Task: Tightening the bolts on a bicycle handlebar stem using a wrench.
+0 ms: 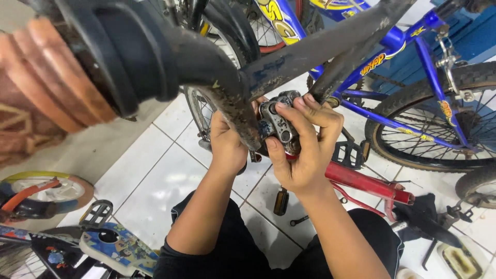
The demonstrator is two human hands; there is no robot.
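Our right hand point(305, 150) fingers pinch the grimy metal clamp point(279, 123) against the black frame point(310, 57); our left hand point(227, 142) grips behind. Greasy metal could slip and drop onto the tiled floor point(155, 175).

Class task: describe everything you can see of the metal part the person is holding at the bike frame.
The metal part is a small grey block, worn and grimy, with round holes in its face. It sits against the dark, dirty frame tube. The right hand wraps it, fingers over its top, thumb on its front. The left hand steadies it from behind.
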